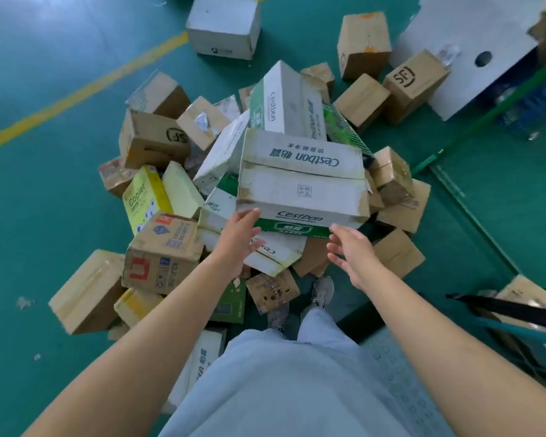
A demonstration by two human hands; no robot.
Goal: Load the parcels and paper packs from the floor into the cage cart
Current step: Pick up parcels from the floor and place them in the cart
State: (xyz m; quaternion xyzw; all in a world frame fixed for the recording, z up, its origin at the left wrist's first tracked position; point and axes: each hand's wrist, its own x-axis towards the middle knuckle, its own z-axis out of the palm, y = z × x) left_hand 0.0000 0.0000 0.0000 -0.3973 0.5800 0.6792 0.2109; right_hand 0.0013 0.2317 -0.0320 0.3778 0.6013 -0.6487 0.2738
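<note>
With both hands spread and holding nothing, left hand (238,239) and right hand (352,252) near white-and-green Cestbon cardboard carton (303,184). Risk of toppling: perched atop loose parcel pile (171,247).

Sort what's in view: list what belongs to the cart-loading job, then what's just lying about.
Job:
- white Cestbon carton topping the pile
- yellow copier paper pack
- brown SF parcel
- left hand, right hand, both open

Lying about:
- yellow floor line
- paper scrap

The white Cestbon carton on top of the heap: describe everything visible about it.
The white Cestbon carton is worn cardboard with a green band along its near side, dark lettering and scuffed, browned corners. Its taped top flaps are shut. It lies roughly level on other cartons in the heap. The left hand touches its near left corner; the right hand, open, sits just short of it.
</note>
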